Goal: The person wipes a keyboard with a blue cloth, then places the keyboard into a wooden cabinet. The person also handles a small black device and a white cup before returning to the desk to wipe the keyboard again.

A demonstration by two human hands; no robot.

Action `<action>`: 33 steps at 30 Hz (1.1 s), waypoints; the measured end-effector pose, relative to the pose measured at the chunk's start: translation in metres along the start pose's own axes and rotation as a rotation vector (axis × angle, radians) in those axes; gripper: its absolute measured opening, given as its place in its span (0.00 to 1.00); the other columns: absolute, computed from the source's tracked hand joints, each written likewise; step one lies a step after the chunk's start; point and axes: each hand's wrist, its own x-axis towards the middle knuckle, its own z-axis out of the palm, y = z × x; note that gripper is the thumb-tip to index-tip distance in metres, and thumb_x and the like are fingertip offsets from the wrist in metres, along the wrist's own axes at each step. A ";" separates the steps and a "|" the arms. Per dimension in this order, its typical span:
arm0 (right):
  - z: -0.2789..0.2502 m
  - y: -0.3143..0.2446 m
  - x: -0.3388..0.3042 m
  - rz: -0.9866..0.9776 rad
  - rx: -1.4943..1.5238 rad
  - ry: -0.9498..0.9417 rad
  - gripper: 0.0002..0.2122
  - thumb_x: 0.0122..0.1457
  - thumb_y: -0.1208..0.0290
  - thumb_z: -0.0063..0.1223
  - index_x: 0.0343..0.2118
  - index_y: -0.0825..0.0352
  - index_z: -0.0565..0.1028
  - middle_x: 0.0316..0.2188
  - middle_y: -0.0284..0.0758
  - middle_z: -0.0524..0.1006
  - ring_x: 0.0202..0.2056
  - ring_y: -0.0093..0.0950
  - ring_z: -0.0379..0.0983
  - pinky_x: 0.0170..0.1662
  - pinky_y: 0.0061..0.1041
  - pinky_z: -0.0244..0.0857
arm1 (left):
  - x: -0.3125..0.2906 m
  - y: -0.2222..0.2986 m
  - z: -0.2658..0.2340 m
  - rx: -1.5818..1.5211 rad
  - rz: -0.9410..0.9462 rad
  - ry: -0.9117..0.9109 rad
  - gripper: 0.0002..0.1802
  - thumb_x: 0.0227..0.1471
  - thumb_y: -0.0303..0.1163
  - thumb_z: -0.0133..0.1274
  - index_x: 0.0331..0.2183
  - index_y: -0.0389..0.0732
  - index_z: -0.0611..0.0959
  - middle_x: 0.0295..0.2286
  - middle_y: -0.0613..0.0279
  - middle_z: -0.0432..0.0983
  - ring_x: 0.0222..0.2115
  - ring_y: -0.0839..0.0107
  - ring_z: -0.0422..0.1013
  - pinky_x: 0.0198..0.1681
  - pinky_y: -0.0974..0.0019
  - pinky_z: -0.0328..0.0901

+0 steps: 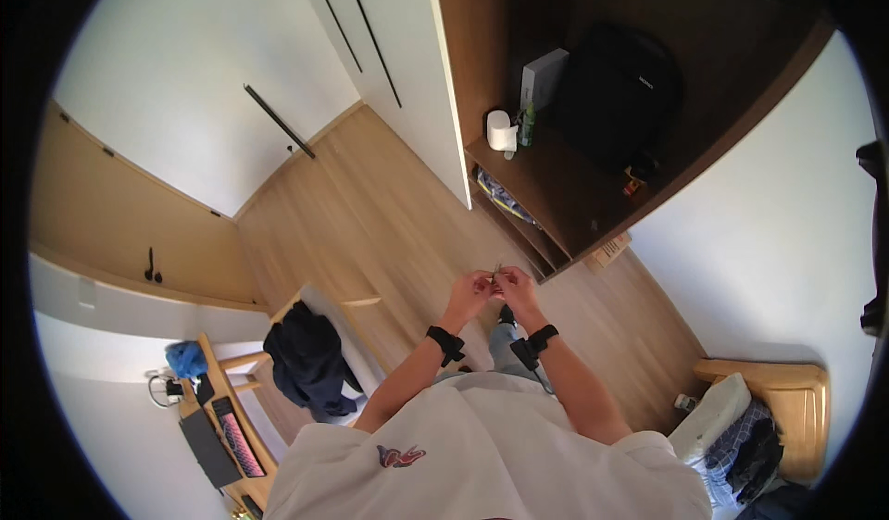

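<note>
The middle has two hands [470, 295] [517, 298] and two black bands [445, 343] [535, 346]. The upper right has one white roll [501, 132] and one backpack [619, 94].

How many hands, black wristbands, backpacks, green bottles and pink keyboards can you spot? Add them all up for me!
Hands: 2 (left hand, right hand)
Black wristbands: 2 (left wristband, right wristband)
Backpack: 1
Green bottle: 1
Pink keyboard: 1
Total: 7

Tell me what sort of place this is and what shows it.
Probably a bedroom or dorm room: an open wardrobe holds a black backpack, a wooden desk bears a keyboard, and what looks like a wooden headboard stands against the wall.
</note>
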 end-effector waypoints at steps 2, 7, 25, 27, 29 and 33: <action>0.010 -0.009 0.027 -0.018 -0.088 -0.064 0.10 0.64 0.73 0.53 0.44 0.73 0.74 0.35 0.39 0.79 0.34 0.28 0.80 0.35 0.24 0.77 | 0.027 -0.027 -0.007 -0.039 -0.003 0.042 0.13 0.54 0.24 0.54 0.43 0.34 0.82 0.31 0.57 0.82 0.31 0.71 0.78 0.37 0.67 0.72; 0.016 -0.032 0.090 0.018 -0.153 -0.172 0.09 0.63 0.72 0.53 0.43 0.72 0.75 0.35 0.39 0.79 0.34 0.27 0.80 0.36 0.25 0.77 | 0.072 -0.020 -0.023 -0.018 0.016 0.148 0.11 0.53 0.22 0.53 0.40 0.35 0.83 0.28 0.57 0.82 0.31 0.71 0.78 0.36 0.66 0.72; 0.081 -0.053 0.248 0.199 -0.281 -0.138 0.11 0.61 0.74 0.56 0.43 0.75 0.73 0.36 0.41 0.79 0.35 0.30 0.80 0.36 0.28 0.79 | 0.220 -0.046 -0.099 -0.092 -0.067 0.178 0.10 0.54 0.24 0.55 0.39 0.34 0.84 0.29 0.54 0.83 0.29 0.71 0.78 0.34 0.66 0.73; 0.077 -0.055 0.278 0.171 -0.225 -0.122 0.11 0.61 0.75 0.56 0.44 0.75 0.73 0.36 0.40 0.79 0.35 0.30 0.80 0.36 0.28 0.79 | 0.238 -0.037 -0.107 -0.041 -0.058 0.135 0.11 0.54 0.24 0.55 0.40 0.33 0.84 0.29 0.55 0.83 0.29 0.71 0.78 0.34 0.67 0.73; 0.067 -0.038 0.307 0.167 -0.194 -0.124 0.10 0.61 0.74 0.55 0.43 0.73 0.74 0.36 0.39 0.79 0.34 0.29 0.80 0.36 0.27 0.78 | 0.251 -0.056 -0.111 -0.105 -0.035 0.178 0.11 0.55 0.25 0.55 0.40 0.34 0.84 0.30 0.55 0.83 0.30 0.71 0.79 0.35 0.67 0.73; 0.079 -0.053 0.330 0.281 -0.120 -0.013 0.08 0.60 0.73 0.56 0.39 0.70 0.74 0.33 0.38 0.79 0.32 0.28 0.79 0.36 0.26 0.77 | 0.252 -0.068 -0.146 -0.169 -0.082 0.267 0.11 0.55 0.26 0.54 0.40 0.34 0.84 0.31 0.55 0.83 0.30 0.69 0.79 0.36 0.66 0.73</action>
